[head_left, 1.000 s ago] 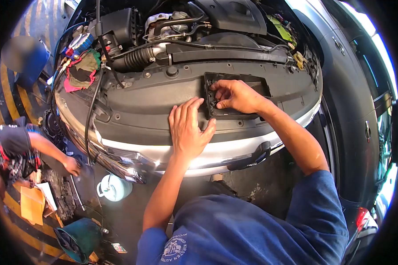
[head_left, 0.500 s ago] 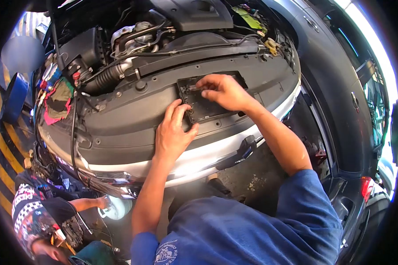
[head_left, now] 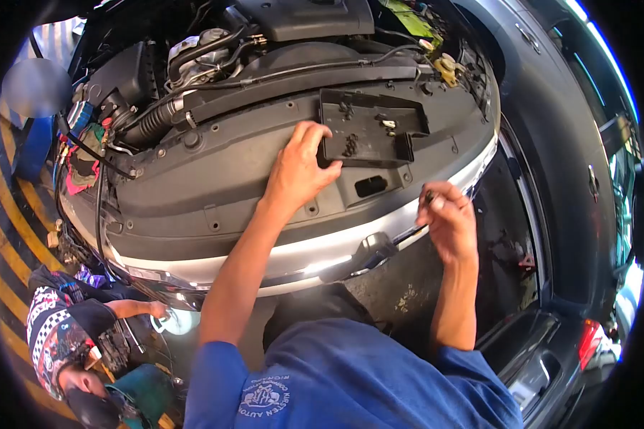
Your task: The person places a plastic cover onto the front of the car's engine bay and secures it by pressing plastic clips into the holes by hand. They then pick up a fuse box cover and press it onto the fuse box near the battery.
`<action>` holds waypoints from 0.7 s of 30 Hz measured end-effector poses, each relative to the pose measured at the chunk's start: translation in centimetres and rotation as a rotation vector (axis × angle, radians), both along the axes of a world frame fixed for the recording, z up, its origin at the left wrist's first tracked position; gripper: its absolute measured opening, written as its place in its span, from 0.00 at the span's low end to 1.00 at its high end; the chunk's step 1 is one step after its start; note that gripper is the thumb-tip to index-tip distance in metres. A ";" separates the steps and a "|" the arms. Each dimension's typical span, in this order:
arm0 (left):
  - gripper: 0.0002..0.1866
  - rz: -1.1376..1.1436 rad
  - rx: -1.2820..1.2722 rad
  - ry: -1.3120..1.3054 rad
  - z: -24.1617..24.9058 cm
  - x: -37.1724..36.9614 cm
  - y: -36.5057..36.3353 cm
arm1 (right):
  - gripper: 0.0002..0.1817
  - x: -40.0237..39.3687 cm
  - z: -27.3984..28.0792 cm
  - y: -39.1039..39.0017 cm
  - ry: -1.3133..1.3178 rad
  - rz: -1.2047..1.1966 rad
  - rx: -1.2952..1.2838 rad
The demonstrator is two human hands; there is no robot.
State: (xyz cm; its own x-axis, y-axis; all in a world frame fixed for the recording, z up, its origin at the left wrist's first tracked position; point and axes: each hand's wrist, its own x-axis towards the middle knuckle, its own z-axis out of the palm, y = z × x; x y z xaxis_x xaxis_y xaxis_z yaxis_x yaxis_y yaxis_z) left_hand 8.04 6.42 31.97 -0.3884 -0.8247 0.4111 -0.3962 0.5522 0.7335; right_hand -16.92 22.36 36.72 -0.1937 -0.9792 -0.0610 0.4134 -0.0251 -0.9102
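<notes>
A shallow black plastic tray (head_left: 371,146) lies on the panel at the front of an open engine bay. Several small black clips (head_left: 350,145) are in its left part, and a small pale-ended piece (head_left: 387,124) sits farther right. My left hand (head_left: 297,171) grips the tray's left edge, fingers bent at the wall and thumb by the near corner. Away from the tray, over the car's front edge, my right hand (head_left: 451,222) pinches a small dark piece (head_left: 429,196), which looks like a clip, between thumb and fingers.
An engine cover (head_left: 304,18) and hoses lie beyond the panel. Cloths (head_left: 86,161) rest at the left. A co-worker (head_left: 68,329) crouches at lower left beside a pale round container (head_left: 179,322). Another dark car (head_left: 551,164) stands close on the right.
My right hand has come out of the tray and moved right and toward me with a small piece. My left fingers have shifted from inside the tray to its left edge.
</notes>
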 end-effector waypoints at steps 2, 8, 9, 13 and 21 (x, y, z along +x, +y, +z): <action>0.20 -0.021 0.016 0.000 -0.2 -1.1 -0.9 | 0.13 -0.9 -1.0 0.2 -0.037 0.027 0.067; 0.18 0.022 -0.046 -0.076 -0.3 -6.2 0.2 | 0.14 -2.5 -0.7 -0.8 -0.002 0.131 0.091; 0.19 0.032 -0.066 -0.072 -0.3 -7.5 0.3 | 0.14 -2.5 -0.6 -0.9 0.028 0.159 0.094; 0.21 -0.051 0.058 -0.166 0.1 -11.2 0.1 | 0.14 -1.4 -1.1 -2.2 0.089 0.282 0.078; 0.29 0.142 -0.034 -0.206 0.6 0.7 4.6 | 0.14 2.8 -3.5 -4.6 0.190 0.412 0.170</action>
State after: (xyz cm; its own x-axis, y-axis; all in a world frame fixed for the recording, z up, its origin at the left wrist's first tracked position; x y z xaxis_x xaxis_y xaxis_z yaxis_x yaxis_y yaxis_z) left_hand 8.70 11.05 32.62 -0.3479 -0.8642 0.3636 -0.6108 0.5031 0.6114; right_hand -14.15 17.79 33.25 0.1852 -0.9558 -0.2282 0.1834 0.2618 -0.9475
